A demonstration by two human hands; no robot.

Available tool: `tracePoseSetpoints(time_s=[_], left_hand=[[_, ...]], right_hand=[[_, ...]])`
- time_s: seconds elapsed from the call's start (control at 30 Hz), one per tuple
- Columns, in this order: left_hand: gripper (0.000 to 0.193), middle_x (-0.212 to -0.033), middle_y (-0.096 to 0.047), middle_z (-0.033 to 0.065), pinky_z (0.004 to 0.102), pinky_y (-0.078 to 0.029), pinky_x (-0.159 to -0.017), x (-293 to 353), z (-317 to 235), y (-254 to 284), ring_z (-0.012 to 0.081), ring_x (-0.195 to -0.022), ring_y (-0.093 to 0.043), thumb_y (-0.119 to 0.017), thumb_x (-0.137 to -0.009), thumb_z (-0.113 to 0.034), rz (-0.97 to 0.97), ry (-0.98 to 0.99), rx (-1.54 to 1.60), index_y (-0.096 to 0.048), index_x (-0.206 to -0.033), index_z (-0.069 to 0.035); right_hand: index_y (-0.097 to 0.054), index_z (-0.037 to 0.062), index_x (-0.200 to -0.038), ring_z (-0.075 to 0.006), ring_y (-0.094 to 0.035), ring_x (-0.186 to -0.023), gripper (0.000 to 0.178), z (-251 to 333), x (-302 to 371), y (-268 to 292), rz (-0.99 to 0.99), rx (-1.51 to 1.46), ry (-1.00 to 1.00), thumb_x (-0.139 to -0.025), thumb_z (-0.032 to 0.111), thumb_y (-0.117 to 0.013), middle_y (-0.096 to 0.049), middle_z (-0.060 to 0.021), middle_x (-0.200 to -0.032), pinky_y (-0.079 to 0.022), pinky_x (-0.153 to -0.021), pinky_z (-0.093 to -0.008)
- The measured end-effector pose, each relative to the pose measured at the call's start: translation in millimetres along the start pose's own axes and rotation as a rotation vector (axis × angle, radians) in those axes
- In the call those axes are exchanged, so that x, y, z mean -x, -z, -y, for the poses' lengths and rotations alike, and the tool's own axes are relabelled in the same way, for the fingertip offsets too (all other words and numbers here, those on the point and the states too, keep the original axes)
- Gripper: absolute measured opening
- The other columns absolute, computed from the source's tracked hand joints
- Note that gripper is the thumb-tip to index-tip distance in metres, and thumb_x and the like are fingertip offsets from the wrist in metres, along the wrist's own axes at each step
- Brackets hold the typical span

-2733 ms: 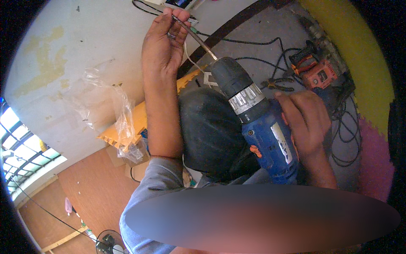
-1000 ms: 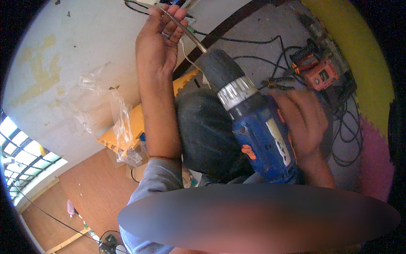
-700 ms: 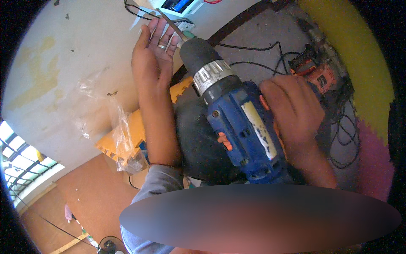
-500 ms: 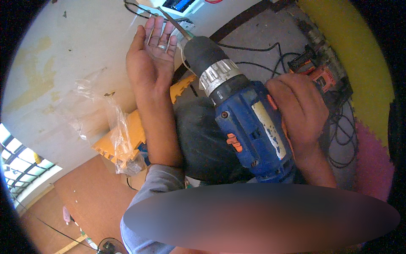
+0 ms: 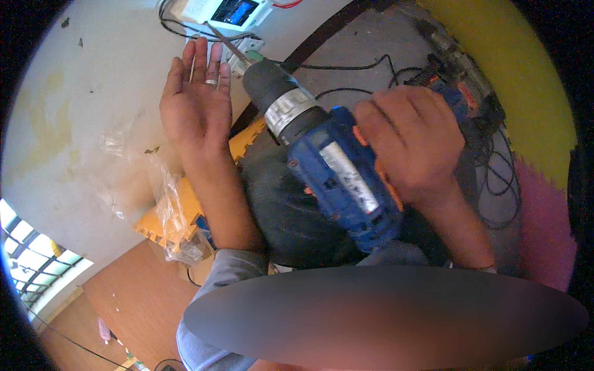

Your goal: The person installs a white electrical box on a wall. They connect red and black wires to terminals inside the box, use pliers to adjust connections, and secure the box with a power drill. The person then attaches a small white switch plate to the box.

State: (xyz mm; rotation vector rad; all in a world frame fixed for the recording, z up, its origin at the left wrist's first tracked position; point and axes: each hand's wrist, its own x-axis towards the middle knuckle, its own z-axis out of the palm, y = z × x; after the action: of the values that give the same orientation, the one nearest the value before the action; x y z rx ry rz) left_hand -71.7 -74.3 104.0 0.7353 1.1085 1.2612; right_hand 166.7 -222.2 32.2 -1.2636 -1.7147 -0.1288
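A blue cordless drill (image 5: 337, 173) with a silver ring and black chuck is gripped in my right hand (image 5: 411, 145), whose fingers wrap round its handle. From the chuck a long thin bit (image 5: 228, 43) points up and left toward the wall. My left hand (image 5: 199, 93) is raised beside the bit, palm up with fingers stretched out, holding nothing; a ring is on one finger. Just beyond the bit's tip, a white device with a lit blue screen (image 5: 236, 11) is against the wall, near a white socket (image 5: 245, 54) with black cables.
Another power tool, orange and dark (image 5: 464, 102), lies at the right with its black cord (image 5: 495, 185) looped on the floor. Yellow and pink foam mats (image 5: 544, 222) edge the right side. Clear plastic wrap (image 5: 170, 210) and an orange foam mat (image 5: 189, 201) lie left of my left forearm.
The drill and my right hand have shifted left, and the drill's body has rolled slightly. My left hand has moved left and a little down. More of the lit device shows.
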Motion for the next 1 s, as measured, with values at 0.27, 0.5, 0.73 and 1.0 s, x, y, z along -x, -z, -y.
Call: tracePoseSetpoints(time_s=[0.27,0.5,0.73,1.0], left_hand=[[0.041,-0.141,-0.057,0.0106,0.0437,-0.035,-0.113,2.7,4.6,-4.5,0.0292,-0.136,-0.050,-0.042,-0.111,-0.030,-0.101,-0.073,-0.134,-0.048,-0.141,-0.003],[0.045,-0.138,-0.059,0.0144,0.0426,-0.045,-0.105,-0.9,19.4,-12.7,0.0295,-0.124,-0.058,-0.047,-0.109,-0.035,-0.010,0.005,-0.376,-0.052,-0.140,-0.002],[0.047,-0.119,-0.069,0.0127,0.0398,-0.051,-0.092,24.1,63.6,-39.8,0.0283,-0.105,-0.067,-0.066,-0.100,-0.029,0.953,0.115,-1.269,-0.056,-0.138,-0.005],[0.053,-0.118,-0.069,0.0144,0.0429,-0.050,-0.099,-3.5,91.7,-59.8,0.0298,-0.110,-0.067,-0.069,-0.098,-0.027,1.232,0.198,-1.462,-0.053,-0.141,0.001]], right_hand=[[-0.074,0.0094,-0.105,-0.0261,-0.068,-0.086,0.031,-8.0,6.0,19.4,0.094,0.012,0.015,-0.075,0.018,-0.071,-0.068,-0.0060,-0.096,-0.056,-0.078,-0.0414],[-0.072,0.0119,-0.123,-0.0317,-0.068,-0.100,0.037,-75.0,119.1,116.5,0.351,0.439,-0.394,-0.087,0.022,-0.065,-0.072,-0.0106,-0.103,-0.050,-0.094,-0.0493],[-0.066,0.0034,-0.130,-0.0350,-0.068,-0.107,0.038,-141.1,334.0,163.0,0.428,0.330,-1.243,-0.101,0.023,-0.052,-0.069,-0.0207,-0.118,-0.051,-0.097,-0.0425],[-0.065,-0.0010,-0.128,-0.0249,-0.068,-0.112,0.033,-182.5,387.9,164.7,0.759,0.683,-1.024,-0.097,0.009,-0.062,-0.071,-0.0165,-0.118,-0.052,-0.098,-0.0381]])
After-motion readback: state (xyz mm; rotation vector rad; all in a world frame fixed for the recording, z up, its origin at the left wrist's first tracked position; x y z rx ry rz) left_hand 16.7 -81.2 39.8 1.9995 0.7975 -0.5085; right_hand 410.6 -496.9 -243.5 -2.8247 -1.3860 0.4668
